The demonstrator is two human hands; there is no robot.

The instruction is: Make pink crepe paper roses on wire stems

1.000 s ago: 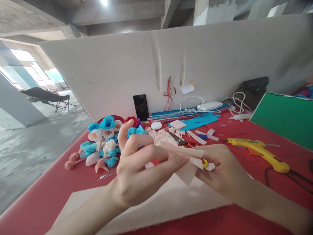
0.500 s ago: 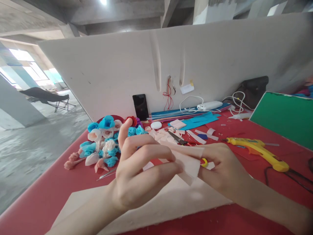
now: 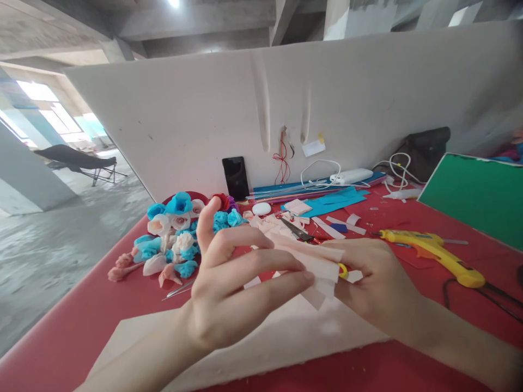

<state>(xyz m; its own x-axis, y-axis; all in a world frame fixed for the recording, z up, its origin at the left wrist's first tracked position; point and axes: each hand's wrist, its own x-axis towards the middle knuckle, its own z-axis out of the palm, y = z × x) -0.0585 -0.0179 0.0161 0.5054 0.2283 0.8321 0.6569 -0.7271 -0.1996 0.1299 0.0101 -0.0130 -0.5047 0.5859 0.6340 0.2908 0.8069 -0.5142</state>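
Note:
A pale pink piece of thin paper (image 3: 324, 268) is stretched between my two hands above the table. My left hand (image 3: 237, 288) grips its near side with bent fingers, while one finger points up. My right hand (image 3: 378, 277) pinches the paper's right edge; its fingertips are partly hidden. Beside the right fingers shows a yellow loop (image 3: 344, 270), and I cannot tell whether it is held. A larger pale sheet or board (image 3: 245, 354) lies flat below both hands. Beyond the paper, a dark scissor blade (image 3: 297, 230) rests among paper scraps (image 3: 269, 226).
Blue, white and pink paper flowers (image 3: 180, 239) are heaped at left beside thin wires (image 3: 180, 290). A yellow glue gun (image 3: 433, 251) lies at right with its cable. A phone (image 3: 236, 178) leans on the white panel (image 3: 183, 125); a green board (image 3: 478, 196) stands right.
The left fingers have slid slightly right along the paper, and the paper's folds have shifted. My right hand has barely moved. The things on the table look the same.

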